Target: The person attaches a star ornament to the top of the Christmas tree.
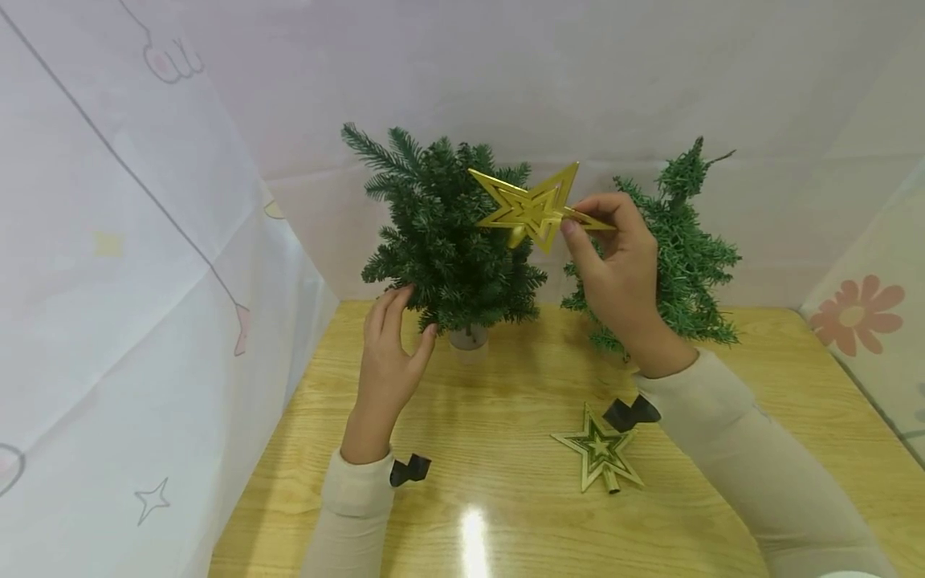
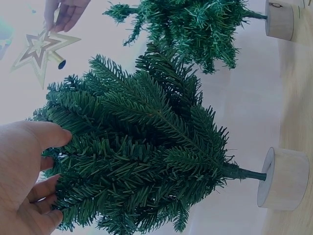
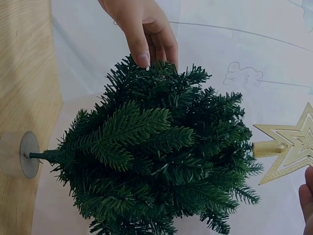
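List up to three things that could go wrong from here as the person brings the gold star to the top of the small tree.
1. The right hand pinches the gold star by one thin point only, so it could twist or slip free.
2. The left hand merely touches the small tree's lower branches; pressing the star down might tip the tree on its little round base.
3. The star's short tube may snag in the dense needles and miss the tip.

On my head view, a second small green tree point(image 1: 679, 249) stands at the back right of the wooden table point(image 1: 506, 449), against the white backdrop point(image 1: 650, 80). A green-and-gold star point(image 1: 600, 453) lies flat on the table, near the front.
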`<state>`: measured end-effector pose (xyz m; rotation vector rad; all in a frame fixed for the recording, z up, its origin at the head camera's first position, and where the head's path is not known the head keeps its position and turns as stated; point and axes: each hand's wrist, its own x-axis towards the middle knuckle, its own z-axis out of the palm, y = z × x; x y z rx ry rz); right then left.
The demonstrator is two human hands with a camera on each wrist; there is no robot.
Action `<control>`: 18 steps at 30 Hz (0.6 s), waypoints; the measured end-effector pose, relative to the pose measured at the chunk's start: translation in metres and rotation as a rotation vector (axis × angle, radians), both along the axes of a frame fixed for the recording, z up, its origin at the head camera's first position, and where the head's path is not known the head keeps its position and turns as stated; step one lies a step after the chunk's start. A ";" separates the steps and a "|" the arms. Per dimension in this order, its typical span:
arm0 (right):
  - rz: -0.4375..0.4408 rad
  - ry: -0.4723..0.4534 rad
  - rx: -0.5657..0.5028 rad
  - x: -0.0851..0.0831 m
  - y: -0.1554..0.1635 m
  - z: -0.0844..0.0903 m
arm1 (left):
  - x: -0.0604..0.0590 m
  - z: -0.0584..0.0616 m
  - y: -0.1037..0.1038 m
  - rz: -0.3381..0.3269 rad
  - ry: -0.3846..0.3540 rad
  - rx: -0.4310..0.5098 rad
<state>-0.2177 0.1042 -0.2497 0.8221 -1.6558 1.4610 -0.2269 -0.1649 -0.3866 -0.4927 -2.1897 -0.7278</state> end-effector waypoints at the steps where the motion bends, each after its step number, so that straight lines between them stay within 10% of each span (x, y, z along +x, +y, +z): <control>1: 0.000 -0.001 -0.002 0.000 0.000 0.000 | 0.000 0.000 0.000 0.000 0.001 0.000; 18: -0.007 0.003 -0.004 -0.006 -0.001 0.000 | 0.001 0.000 -0.001 0.007 0.012 0.007</control>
